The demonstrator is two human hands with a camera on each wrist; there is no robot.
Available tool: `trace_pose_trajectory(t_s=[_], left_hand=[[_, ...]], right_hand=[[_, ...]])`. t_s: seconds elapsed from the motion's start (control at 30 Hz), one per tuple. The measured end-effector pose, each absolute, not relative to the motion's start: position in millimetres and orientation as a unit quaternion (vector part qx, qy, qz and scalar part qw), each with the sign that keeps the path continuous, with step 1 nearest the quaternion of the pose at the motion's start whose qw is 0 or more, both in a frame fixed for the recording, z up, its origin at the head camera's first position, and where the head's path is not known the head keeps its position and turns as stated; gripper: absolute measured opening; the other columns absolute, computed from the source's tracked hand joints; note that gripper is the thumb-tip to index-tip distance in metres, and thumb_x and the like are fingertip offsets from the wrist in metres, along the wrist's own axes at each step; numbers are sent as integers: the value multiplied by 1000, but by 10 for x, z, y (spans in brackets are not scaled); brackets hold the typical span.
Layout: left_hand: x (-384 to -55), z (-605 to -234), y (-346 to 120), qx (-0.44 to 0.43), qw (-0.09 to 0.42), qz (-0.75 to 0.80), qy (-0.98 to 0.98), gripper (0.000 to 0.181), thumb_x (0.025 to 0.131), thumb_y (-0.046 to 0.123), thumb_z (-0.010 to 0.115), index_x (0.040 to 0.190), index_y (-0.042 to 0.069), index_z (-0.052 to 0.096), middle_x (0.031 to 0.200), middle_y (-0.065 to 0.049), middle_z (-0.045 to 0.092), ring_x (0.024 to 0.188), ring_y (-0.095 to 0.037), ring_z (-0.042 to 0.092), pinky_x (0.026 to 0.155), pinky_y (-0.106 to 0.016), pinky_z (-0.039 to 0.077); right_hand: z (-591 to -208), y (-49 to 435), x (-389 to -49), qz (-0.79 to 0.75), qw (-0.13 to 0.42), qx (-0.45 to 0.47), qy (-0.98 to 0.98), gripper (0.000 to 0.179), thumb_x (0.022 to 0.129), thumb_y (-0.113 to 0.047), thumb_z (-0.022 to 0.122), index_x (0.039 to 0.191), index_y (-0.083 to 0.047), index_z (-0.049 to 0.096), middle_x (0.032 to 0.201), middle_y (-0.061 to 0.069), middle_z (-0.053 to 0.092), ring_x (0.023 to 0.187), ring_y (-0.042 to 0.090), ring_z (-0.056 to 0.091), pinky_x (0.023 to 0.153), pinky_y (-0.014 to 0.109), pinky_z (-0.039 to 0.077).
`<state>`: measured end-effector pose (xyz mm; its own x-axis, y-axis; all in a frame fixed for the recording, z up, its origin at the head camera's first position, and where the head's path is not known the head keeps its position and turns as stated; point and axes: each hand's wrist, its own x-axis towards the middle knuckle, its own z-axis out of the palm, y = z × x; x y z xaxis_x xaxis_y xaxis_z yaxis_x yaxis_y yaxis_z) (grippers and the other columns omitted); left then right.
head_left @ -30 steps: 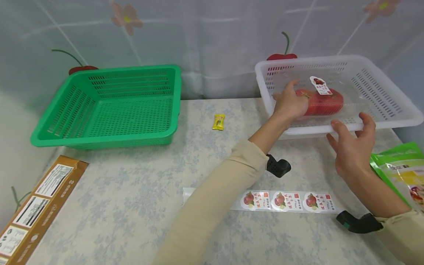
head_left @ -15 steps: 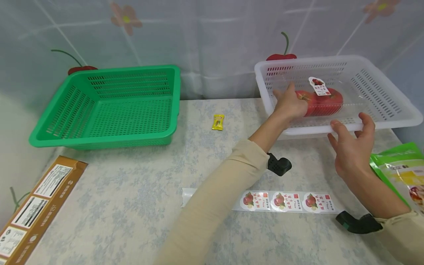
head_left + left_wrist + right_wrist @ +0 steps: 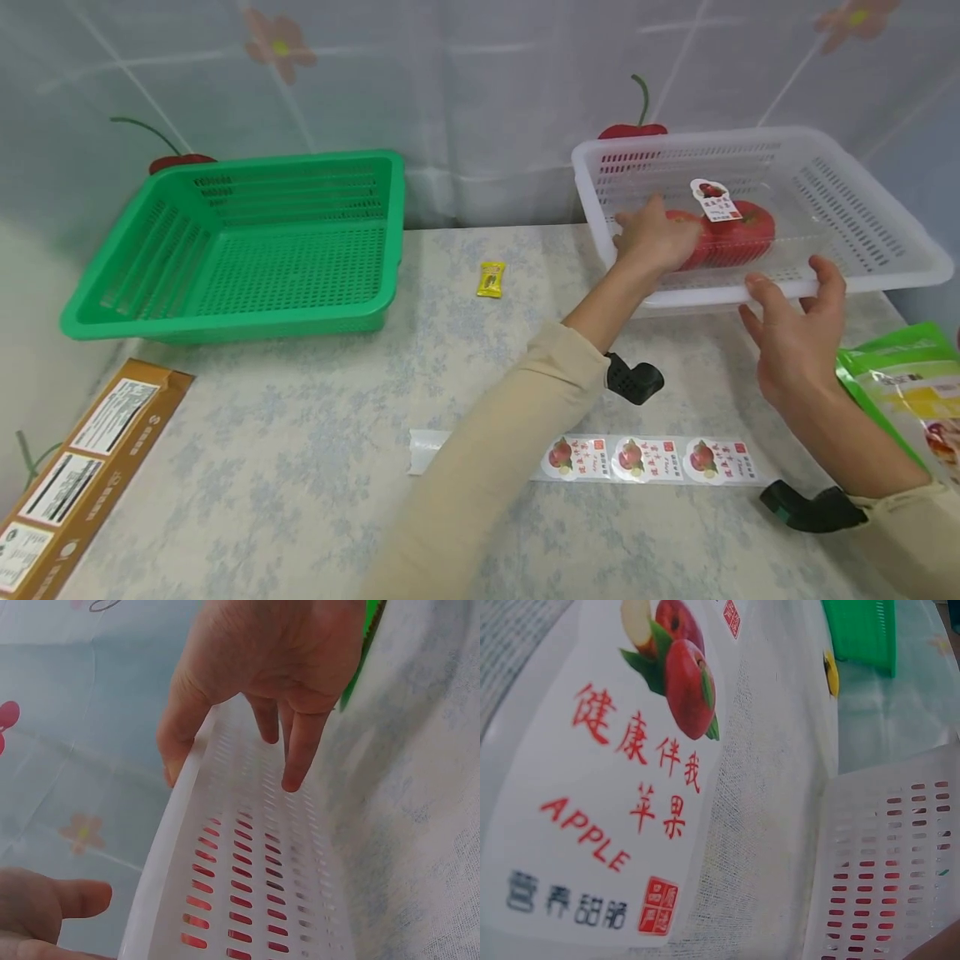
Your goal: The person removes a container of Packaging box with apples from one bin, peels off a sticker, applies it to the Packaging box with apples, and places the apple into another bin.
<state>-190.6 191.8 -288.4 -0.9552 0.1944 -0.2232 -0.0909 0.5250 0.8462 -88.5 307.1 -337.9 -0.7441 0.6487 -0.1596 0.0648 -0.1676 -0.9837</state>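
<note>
In the head view, two red apples (image 3: 746, 237) lie in a white plastic basket (image 3: 892, 208) at the back right. Clear plastic shows around them, and a label with fruit print (image 3: 716, 200) sits on top. My left hand (image 3: 655, 233) reaches over the front rim into the basket and rests at the left apple, its fingers spread and pointing away. That apple is partly hidden behind it. My right hand (image 3: 802, 337) holds the basket's front rim. The left wrist view shows the right hand (image 3: 270, 667) with its thumb over the rim and fingers down the outer wall.
A green basket (image 3: 232, 325) stands at the back left. On the table lie a yellow wrapped sweet (image 3: 491, 279), a strip of apple stickers (image 3: 645, 458) partly under the left sleeve, a brown carton (image 3: 101, 454) and a green pouch (image 3: 907, 383) at the right edge.
The label and the apples under it have shifted slightly toward the front, and the left hand's fingers have dropped a little. The right hand stays on the rim.
</note>
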Motion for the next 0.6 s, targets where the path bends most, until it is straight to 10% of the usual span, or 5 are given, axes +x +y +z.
trace_pose_trajectory(t_s=[0.5, 0.6], left_hand=[[-1789, -2823, 1406, 178, 120, 577, 788, 50, 93, 25, 67, 141, 20, 55, 134, 10, 56, 115, -6, 52, 89, -23, 45], [-1771, -2772, 1150, 222, 135, 587, 767, 47, 96, 24, 64, 141, 17, 55, 138, 8, 54, 122, -8, 49, 94, -21, 43]], right_hand=[[-3294, 3198, -786, 757, 105, -278, -582, 91, 87, -26, 76, 152, -42, 15, 141, -11, 31, 136, 16, 30, 112, 49, 20], [-3255, 3135, -640, 788, 115, -263, -544, 82, 92, -19, 71, 150, -41, 19, 146, -11, 30, 134, 19, 31, 105, 43, 39]])
